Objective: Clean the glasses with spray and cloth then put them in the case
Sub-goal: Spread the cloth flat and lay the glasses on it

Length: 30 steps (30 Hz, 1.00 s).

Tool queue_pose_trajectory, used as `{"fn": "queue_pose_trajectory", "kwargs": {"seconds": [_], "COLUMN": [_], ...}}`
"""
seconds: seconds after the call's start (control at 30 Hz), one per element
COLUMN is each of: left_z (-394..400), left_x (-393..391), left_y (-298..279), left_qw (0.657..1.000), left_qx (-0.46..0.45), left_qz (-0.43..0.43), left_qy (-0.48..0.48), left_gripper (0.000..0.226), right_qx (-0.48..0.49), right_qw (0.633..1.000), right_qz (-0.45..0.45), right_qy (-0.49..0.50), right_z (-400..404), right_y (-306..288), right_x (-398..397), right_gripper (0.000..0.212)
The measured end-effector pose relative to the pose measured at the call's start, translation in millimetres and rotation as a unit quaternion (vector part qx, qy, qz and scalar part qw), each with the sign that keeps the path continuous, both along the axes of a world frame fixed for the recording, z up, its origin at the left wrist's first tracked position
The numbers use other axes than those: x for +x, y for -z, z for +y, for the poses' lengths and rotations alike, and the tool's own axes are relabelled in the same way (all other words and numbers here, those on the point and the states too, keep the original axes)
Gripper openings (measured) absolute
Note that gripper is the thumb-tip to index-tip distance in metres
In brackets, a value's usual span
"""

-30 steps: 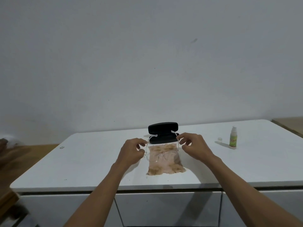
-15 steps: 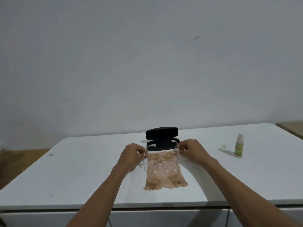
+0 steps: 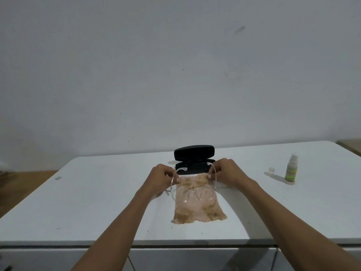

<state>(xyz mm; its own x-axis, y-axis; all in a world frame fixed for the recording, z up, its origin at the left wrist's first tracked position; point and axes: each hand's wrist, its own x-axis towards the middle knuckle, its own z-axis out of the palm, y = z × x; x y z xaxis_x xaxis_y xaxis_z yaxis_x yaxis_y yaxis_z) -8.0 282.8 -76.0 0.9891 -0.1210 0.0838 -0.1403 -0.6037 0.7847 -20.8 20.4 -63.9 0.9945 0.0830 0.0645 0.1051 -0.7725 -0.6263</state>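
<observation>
Since earlier, both hands, left hand [image 3: 162,178] and right hand [image 3: 227,173], each with a grip pinching a temple, lift the glasses [image 3: 192,193] off the cloth [image 3: 197,210] at frame centre, seemingly needing folding before the open case [image 3: 194,160].

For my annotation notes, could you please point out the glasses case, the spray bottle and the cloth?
glasses case [image 3: 194,152]: head view, on its raised lid.
spray bottle [image 3: 291,172]: head view, on its green label.
cloth [image 3: 197,210]: head view, on its middle.

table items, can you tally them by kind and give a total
glasses: 1
cloth: 1
case: 1
spray bottle: 1
cap: 1
small unidentifiable scrap: 1
total: 6
The left hand and right hand each hold a temple of the glasses.
</observation>
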Motion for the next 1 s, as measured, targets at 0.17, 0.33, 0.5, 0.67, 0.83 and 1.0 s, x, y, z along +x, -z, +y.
{"fn": "queue_pose_trajectory", "kwargs": {"seconds": [0.17, 0.33, 0.5, 0.67, 0.83, 1.0], "left_z": [9.8, 17.5, 22.2, 18.7, 16.7, 15.8], "left_x": [-13.9, -25.1, -23.7, -23.6, -24.0, -23.4], "left_y": [-16.9, -30.7, -31.8, -34.9, -36.1, -34.6], "left_qw": [0.973, 0.986, 0.979, 0.981, 0.979, 0.977], "left_qx": [-0.207, -0.125, -0.115, -0.054, -0.004, 0.017], "left_qz": [0.098, 0.078, 0.132, 0.143, 0.142, 0.139], "left_qy": [0.037, 0.074, 0.107, 0.116, 0.147, 0.159], "left_gripper": [0.010, 0.018, 0.024, 0.032, 0.041, 0.038], "right_qx": [0.094, 0.158, 0.178, 0.141, 0.099, 0.090], "right_qw": [0.994, 0.980, 0.970, 0.971, 0.970, 0.970], "right_qz": [0.034, 0.092, 0.128, 0.137, 0.151, 0.146], "right_qy": [-0.033, -0.076, -0.109, -0.134, -0.163, -0.173], "right_z": [-6.1, -15.2, -23.4, -23.8, -21.9, -20.9], "right_y": [-12.0, -14.1, -14.8, -16.7, -18.9, -16.4], "right_x": [-5.0, -7.9, -9.8, -7.6, -7.9, -6.6], "right_gripper": [0.026, 0.028, 0.033, 0.047, 0.049, 0.045]}}
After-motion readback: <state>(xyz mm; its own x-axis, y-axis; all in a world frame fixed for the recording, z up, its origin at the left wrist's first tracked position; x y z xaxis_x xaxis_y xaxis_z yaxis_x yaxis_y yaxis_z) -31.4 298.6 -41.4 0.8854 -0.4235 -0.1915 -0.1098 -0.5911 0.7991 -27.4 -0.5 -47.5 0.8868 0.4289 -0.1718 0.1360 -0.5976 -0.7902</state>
